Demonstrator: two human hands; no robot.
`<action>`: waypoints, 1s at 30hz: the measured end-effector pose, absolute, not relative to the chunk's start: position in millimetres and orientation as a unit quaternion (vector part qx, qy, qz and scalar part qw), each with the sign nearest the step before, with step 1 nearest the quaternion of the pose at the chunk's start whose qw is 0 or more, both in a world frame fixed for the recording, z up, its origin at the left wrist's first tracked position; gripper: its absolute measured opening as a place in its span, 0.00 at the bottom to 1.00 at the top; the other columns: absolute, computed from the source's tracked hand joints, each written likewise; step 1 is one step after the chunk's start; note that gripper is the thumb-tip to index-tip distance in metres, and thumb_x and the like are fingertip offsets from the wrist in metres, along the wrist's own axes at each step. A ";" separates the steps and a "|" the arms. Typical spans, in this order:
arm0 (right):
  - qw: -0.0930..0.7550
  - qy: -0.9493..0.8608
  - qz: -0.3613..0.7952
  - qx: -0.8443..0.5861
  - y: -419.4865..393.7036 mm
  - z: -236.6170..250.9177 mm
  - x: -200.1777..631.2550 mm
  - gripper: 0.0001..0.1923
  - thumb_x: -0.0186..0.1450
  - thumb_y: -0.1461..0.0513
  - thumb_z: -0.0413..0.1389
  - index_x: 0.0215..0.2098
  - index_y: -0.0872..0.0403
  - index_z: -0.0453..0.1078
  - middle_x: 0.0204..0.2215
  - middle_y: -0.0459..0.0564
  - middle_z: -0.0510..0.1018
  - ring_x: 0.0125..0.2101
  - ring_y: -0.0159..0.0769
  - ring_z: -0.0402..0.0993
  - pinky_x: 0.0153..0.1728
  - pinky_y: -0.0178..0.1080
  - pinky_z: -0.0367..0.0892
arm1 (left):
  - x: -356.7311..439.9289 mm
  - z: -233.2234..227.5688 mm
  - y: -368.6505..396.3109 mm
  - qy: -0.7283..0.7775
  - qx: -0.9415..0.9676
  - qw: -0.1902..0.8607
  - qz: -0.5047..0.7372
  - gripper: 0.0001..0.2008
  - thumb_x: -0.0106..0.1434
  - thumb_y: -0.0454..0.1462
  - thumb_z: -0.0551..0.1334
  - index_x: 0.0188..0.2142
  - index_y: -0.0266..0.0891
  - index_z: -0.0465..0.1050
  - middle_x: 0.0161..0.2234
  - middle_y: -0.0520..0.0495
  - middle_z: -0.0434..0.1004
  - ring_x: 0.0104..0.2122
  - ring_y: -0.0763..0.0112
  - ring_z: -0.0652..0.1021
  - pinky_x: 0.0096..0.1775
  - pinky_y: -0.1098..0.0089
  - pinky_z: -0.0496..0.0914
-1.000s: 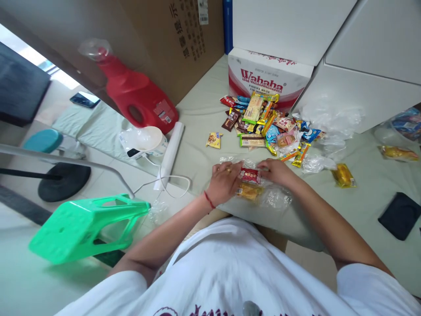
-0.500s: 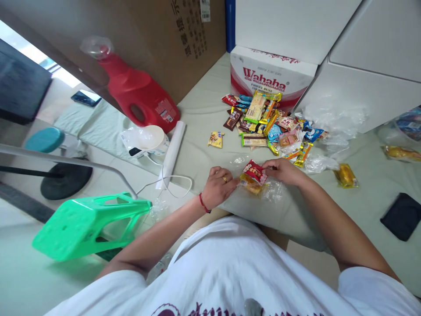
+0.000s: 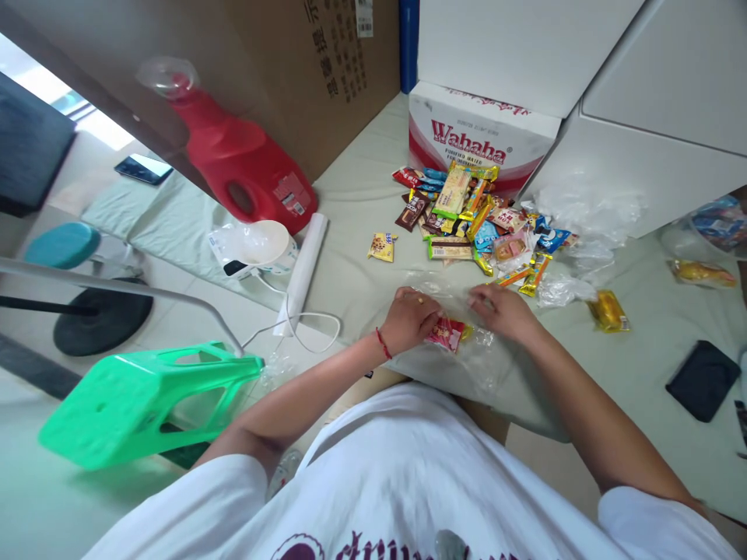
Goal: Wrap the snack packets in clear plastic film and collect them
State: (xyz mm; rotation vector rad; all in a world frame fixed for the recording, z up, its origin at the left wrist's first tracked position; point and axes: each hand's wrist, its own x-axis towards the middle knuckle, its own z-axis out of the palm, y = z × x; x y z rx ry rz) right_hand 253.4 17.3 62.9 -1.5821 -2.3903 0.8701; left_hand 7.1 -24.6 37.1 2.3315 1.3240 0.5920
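Observation:
A clear plastic bag (image 3: 475, 354) lies on the pale green table (image 3: 362, 257) right in front of me, with a red snack packet (image 3: 447, 333) and a yellow one inside it. My left hand (image 3: 412, 317) grips the bag's left edge beside the red packet. My right hand (image 3: 503, 311) holds the bag's upper right edge. A pile of colourful snack packets (image 3: 467, 214) lies just beyond both hands.
A Wahaha box (image 3: 478, 140) and white boxes (image 3: 642, 117) stand at the back; a red jug (image 3: 245, 163), a white bowl (image 3: 260, 245), a white roll (image 3: 303, 268) and a cable are to the left. A yellow packet (image 3: 608, 309) and black pouch (image 3: 703, 379) lie right. A green stool (image 3: 145, 400) is on the floor.
The red packet went from lifted between my hands to lying lower inside the bag. My left hand moved onto the bag's edge; my right hand shifted slightly up.

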 end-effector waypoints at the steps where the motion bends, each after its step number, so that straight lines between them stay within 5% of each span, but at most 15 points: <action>1: 0.079 -0.792 0.260 -0.547 21.8 58.2 256.6 0.21 0.70 0.50 0.56 0.52 0.54 0.78 0.43 0.57 0.81 0.42 0.44 0.75 0.44 0.39 0.64 | 9.0 36.9 -23.2 0.473 0.833 0.192 0.215 0.13 0.71 0.38 0.55 0.37 0.42 0.78 0.35 0.46 0.81 0.44 0.61 0.77 0.54 0.54 0.60; 6: 0.031 -0.793 0.295 -0.532 42.6 39.7 252.7 0.15 0.65 0.51 0.61 0.39 0.54 0.80 0.32 0.51 0.78 0.35 0.40 0.72 0.40 0.38 0.62 | 15.1 39.7 -20.1 0.516 0.809 0.172 0.222 0.08 0.65 0.37 0.62 0.31 0.42 0.79 0.37 0.45 0.80 0.51 0.56 0.73 0.55 0.51 0.58; 10: 0.107 -0.787 0.361 -0.489 46.3 39.3 244.7 0.11 0.65 0.56 0.59 0.32 0.54 0.79 0.29 0.49 0.75 0.32 0.36 0.69 0.38 0.37 0.62 | 19.0 38.4 -16.4 0.587 0.765 0.174 0.198 0.08 0.62 0.36 0.63 0.27 0.40 0.77 0.37 0.43 0.80 0.51 0.54 0.73 0.53 0.51 0.59; 15: 0.189 -0.762 0.427 -0.449 35.8 44.9 243.4 0.14 0.68 0.55 0.55 0.42 0.53 0.80 0.36 0.51 0.79 0.35 0.38 0.73 0.39 0.38 0.65 | 21.6 36.3 -13.6 0.625 0.745 0.172 0.155 0.08 0.61 0.36 0.63 0.25 0.40 0.76 0.35 0.42 0.78 0.50 0.52 0.72 0.52 0.50 0.61; 18: 0.202 -0.733 0.484 -0.433 33.0 49.2 241.7 0.17 0.69 0.52 0.55 0.45 0.52 0.80 0.40 0.50 0.81 0.40 0.38 0.75 0.44 0.39 0.66 | 23.6 38.9 -14.4 0.639 0.742 0.139 0.151 0.06 0.59 0.35 0.64 0.26 0.40 0.77 0.42 0.39 0.79 0.53 0.49 0.70 0.53 0.49 0.61; 24: 0.147 -0.689 0.573 -0.419 32.5 68.9 234.3 0.25 0.70 0.44 0.51 0.49 0.53 0.77 0.19 0.38 0.61 0.22 0.30 0.55 0.26 0.34 0.53 | 31.3 44.6 -14.6 0.650 0.738 0.121 0.137 0.04 0.57 0.33 0.65 0.32 0.40 0.80 0.57 0.39 0.74 0.68 0.43 0.59 0.66 0.42 0.50; 26: 0.125 -0.700 0.574 -0.407 29.8 73.2 231.4 0.26 0.69 0.44 0.53 0.52 0.53 0.74 0.19 0.38 0.59 0.22 0.30 0.55 0.26 0.34 0.52 | 32.7 43.4 -14.1 0.654 0.731 0.141 0.137 0.05 0.57 0.33 0.65 0.34 0.41 0.79 0.58 0.39 0.74 0.70 0.42 0.57 0.67 0.39 0.48; 30: 0.123 -0.729 0.440 -0.510 29.7 69.3 229.4 0.29 0.66 0.45 0.56 0.55 0.56 0.70 0.28 0.44 0.72 0.28 0.35 0.66 0.32 0.37 0.61 | 30.7 35.6 -13.8 0.682 0.682 0.195 0.176 0.17 0.55 0.35 0.68 0.46 0.41 0.75 0.62 0.34 0.69 0.69 0.40 0.59 0.66 0.39 0.54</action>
